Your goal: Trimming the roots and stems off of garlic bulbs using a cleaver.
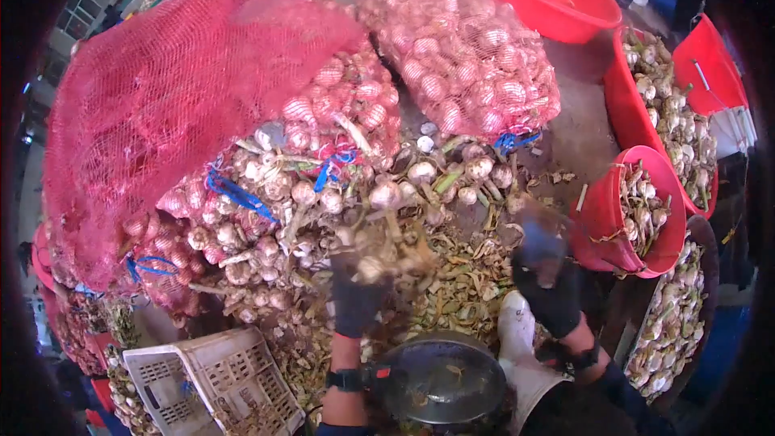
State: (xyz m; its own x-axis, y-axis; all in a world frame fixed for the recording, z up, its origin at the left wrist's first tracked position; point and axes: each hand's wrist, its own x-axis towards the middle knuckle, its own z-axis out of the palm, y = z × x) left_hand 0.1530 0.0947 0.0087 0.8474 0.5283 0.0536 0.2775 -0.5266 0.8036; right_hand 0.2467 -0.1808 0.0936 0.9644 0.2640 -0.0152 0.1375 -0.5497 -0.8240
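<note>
My left hand (358, 300), in a dark glove, is over the heap of garlic and grips a garlic bulb (370, 268) at its fingertips; dry stalks around it are blurred. To the right, my dark-gloved right hand (550, 290) is raised above a white boot (518, 318). A dark bluish blur (539, 233) extends from its fingers, too smeared to name. Loose garlic with stalks (387, 194) lies beyond my hands. Cut leaves and husks (466, 290) cover the floor between them. Close to me is a dark oval pan-like thing (445, 381) with a metal rim.
Red mesh sacks of garlic (460, 54) stand beyond the heap, one draped with loose red netting (200, 66). A red bucket (596, 230) holding garlic tilts at the right, near red tubs (617, 85). At the lower left sits a white plastic crate (242, 369).
</note>
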